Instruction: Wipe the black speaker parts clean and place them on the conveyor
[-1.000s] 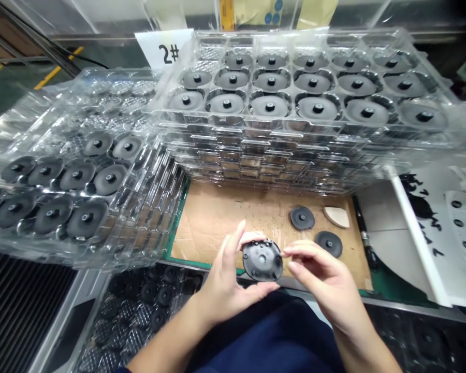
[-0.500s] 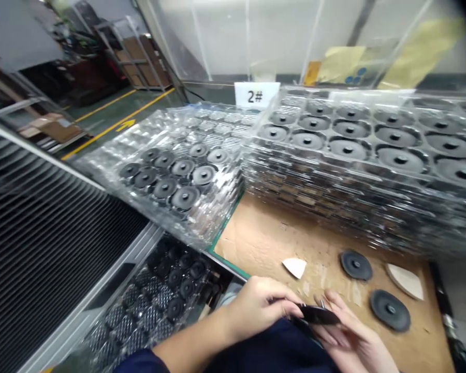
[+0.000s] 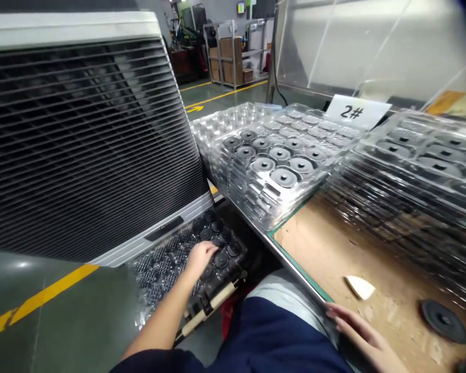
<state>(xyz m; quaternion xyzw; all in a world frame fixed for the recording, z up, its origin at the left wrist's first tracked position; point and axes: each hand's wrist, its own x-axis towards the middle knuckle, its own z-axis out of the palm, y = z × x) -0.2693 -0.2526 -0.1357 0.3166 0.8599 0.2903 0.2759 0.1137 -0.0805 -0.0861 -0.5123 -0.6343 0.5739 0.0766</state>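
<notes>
My left hand (image 3: 202, 257) reaches down over a clear plastic tray (image 3: 155, 267) low beside the table. Its fingers are bent together among black round discs (image 3: 221, 260) that sit in the tray's pockets. Whatever lies between the fingertips is hidden. At the table's green edge, my right hand (image 3: 359, 334) rests with fingers stretched out and nothing visible in them. To its right on the brown tabletop lies a black disc with a small raised centre (image 3: 443, 320). A white pointed piece (image 3: 359, 287) lies above the hand.
A stack of clear trays (image 3: 283, 194), partly filled with discs, stands at the table's left corner. Another tray stack (image 3: 411, 191) is at the right, behind a "2#" sign (image 3: 357, 111). A large black ribbed panel (image 3: 93, 140) rises on the left, above the low tray.
The view has swung left. My left hand has moved from the disc held in front of me down to the low tray. My right hand has come to the table edge, without the disc.
</notes>
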